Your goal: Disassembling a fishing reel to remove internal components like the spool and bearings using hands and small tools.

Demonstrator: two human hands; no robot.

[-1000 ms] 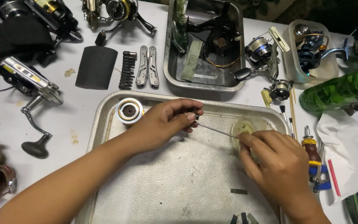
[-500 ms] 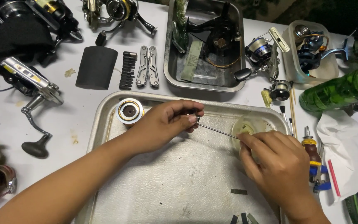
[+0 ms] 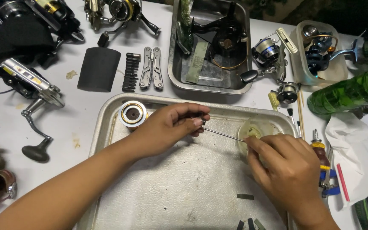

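Thin metal rod, hands pinching both ends

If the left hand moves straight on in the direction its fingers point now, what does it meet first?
Probably the right hand. The left hand points right along the thin metal rod that both hands hold, toward the small clear dish. Depth is hard to judge.

A thin metal rod lies nearly level above the tray, its 9 o'clock end pinched with a small dark part, its 3 o'clock end over a small clear grease dish.
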